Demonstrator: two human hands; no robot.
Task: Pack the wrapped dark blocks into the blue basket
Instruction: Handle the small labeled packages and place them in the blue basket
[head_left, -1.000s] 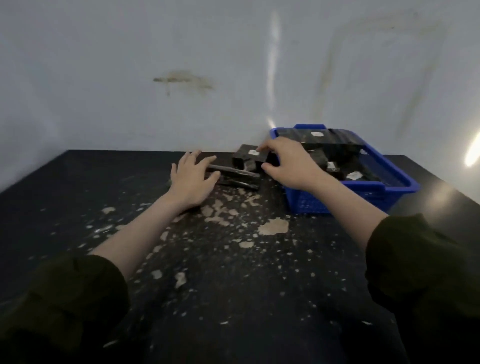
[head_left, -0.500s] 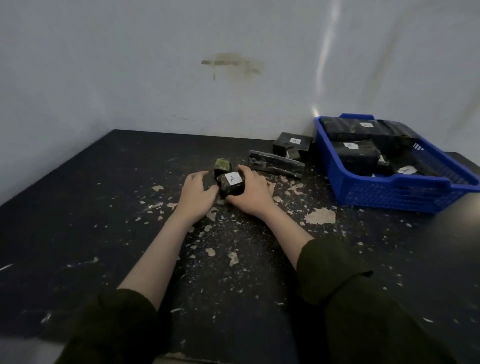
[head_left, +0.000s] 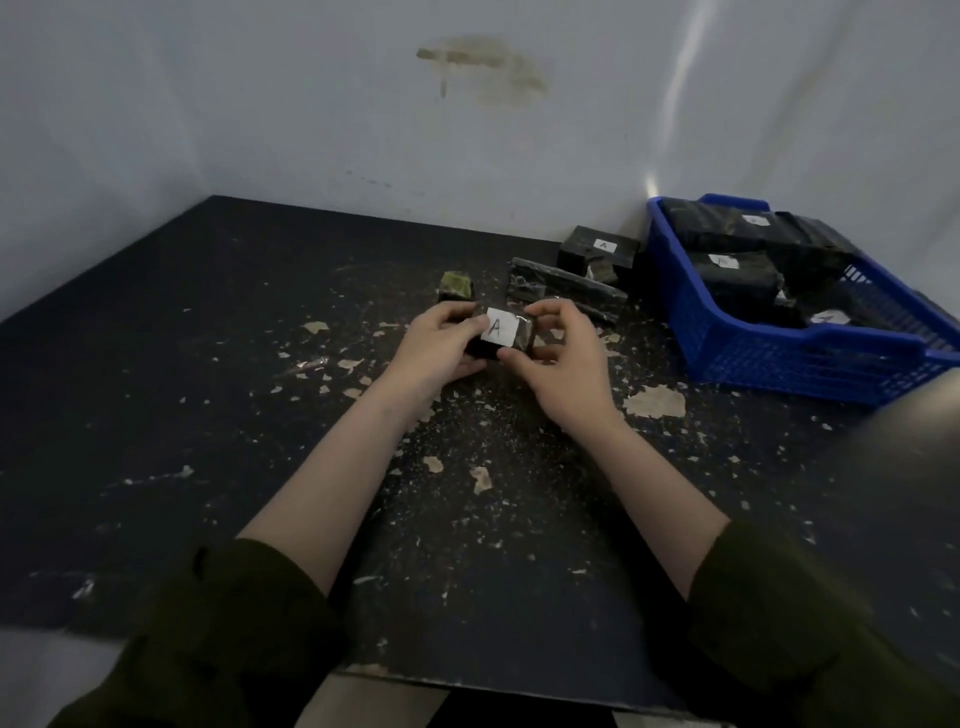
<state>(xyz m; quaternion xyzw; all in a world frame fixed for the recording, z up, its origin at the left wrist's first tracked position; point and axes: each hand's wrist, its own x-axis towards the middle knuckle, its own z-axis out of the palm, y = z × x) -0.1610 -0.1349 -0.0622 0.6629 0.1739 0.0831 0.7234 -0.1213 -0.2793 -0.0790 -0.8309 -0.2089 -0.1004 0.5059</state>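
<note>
Between my left hand (head_left: 436, 349) and my right hand (head_left: 561, 364) I hold a small wrapped dark block (head_left: 506, 335) with a white label marked A, lifted slightly over the table's middle. Both hands grip it from its sides. The blue basket (head_left: 769, 353) stands at the right by the wall, with several wrapped dark blocks (head_left: 732, 275) inside. On the table behind my hands lie a small greenish block (head_left: 456, 287), a long flat dark block (head_left: 566, 291) and a labelled dark block (head_left: 597, 252) next to the basket.
The black table (head_left: 208, 364) is scattered with pale flakes and crumbs, with a larger flake (head_left: 655, 401) right of my right hand. A grey wall (head_left: 363, 130) closes the far and left sides. The table's near edge runs just below my sleeves.
My hands moved from the blocks beside the basket to the table's middle, took hold of the small labelled block, and have now raised and tilted it toward me.
</note>
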